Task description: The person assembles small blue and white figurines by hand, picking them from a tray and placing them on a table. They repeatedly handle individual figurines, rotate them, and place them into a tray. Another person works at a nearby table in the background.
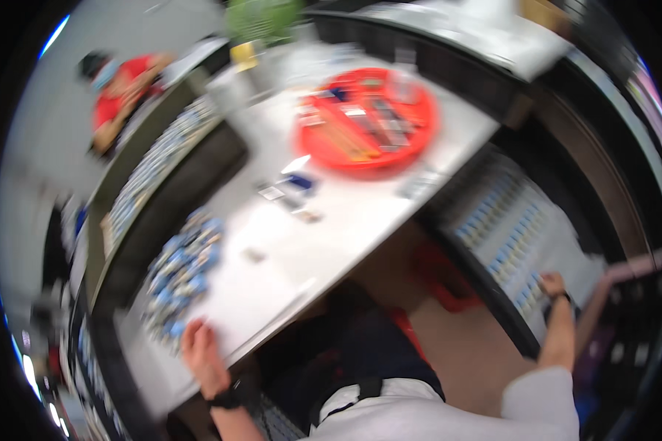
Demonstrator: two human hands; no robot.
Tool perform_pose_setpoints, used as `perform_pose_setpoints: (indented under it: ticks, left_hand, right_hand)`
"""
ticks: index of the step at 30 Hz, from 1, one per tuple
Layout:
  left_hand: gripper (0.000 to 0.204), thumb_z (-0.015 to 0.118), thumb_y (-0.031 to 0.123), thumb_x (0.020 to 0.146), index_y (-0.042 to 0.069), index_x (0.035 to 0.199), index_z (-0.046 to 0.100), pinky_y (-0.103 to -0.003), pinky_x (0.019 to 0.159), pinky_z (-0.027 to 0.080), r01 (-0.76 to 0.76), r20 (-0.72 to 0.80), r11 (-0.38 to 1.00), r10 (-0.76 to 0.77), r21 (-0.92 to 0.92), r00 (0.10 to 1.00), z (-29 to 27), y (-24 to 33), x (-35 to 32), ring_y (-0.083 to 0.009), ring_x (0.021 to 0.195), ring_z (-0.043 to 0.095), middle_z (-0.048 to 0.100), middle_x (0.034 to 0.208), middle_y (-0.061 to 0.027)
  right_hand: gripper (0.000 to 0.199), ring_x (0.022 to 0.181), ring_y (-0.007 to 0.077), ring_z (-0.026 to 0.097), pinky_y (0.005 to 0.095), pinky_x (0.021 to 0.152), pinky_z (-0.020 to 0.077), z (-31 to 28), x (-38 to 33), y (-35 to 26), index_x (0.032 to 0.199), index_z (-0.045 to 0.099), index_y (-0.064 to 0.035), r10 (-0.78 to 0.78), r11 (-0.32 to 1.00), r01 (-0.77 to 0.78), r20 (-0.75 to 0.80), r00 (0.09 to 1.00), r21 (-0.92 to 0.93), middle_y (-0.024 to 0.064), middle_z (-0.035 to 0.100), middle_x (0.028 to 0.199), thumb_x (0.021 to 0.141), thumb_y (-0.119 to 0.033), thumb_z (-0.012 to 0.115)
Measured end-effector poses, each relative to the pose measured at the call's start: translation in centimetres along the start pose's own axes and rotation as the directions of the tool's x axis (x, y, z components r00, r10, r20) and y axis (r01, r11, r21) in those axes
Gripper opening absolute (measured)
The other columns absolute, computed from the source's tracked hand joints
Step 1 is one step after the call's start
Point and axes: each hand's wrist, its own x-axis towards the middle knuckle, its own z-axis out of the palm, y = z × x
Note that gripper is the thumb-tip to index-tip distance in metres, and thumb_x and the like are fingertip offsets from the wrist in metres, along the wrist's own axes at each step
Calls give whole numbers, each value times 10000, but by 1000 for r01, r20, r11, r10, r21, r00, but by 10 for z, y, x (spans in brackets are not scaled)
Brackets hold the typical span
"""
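Observation:
My left hand (204, 360) rests at the near edge of the white table (261, 309), beside a heap of small blue and pale pieces (187, 268). Its fingers look stretched out, with nothing visible in them, though motion blurs them. Far out to the right, my right hand (553, 284) is at a grey-white board (504, 235) carrying several rows of similar small pieces (520, 235). The fingers of that hand are drawn together at the end of one row. Whatever they pinch is too small and blurred to make out.
A round red tray (368, 165) with tools stands on the table's far side. Small dark blue and grey items (294, 187) lie mid-table. A shelf of small pieces (158, 162) borders the left. Beyond it sits a person in red (129, 88). A red stool (445, 279) stands below.

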Motion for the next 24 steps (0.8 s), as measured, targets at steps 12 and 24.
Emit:
perform_pose_setpoints:
  ticks: [12, 24]
  left_hand:
    - [201, 572, 4, 873, -37, 1070, 586, -245, 853, 473, -10, 166, 995, 27, -103, 986, 10, -5, -15, -134, 942, 603, 624, 1001, -70]
    - [219, 635, 56, 774, 9, 988, 615, -357, 821, 465, -481, 316, 547, 372, 685, 873, -37, 80, -12, -327, 923, 585, 614, 986, -162]
  right_hand:
    - [435, 661, 79, 489, 207, 537, 337, -79, -86, -336, 1207, 536, 4, -236, 654, 479, -444, 864, 586, 79, 591, 1009, 954, -341, 459]
    - [822, 752, 129, 446, 193, 447, 426, -56, -369, -584, 1383, 212, 40, -762, -499, 297, -576, 297, 814, 122, 364, 1172, 830, -409, 622]
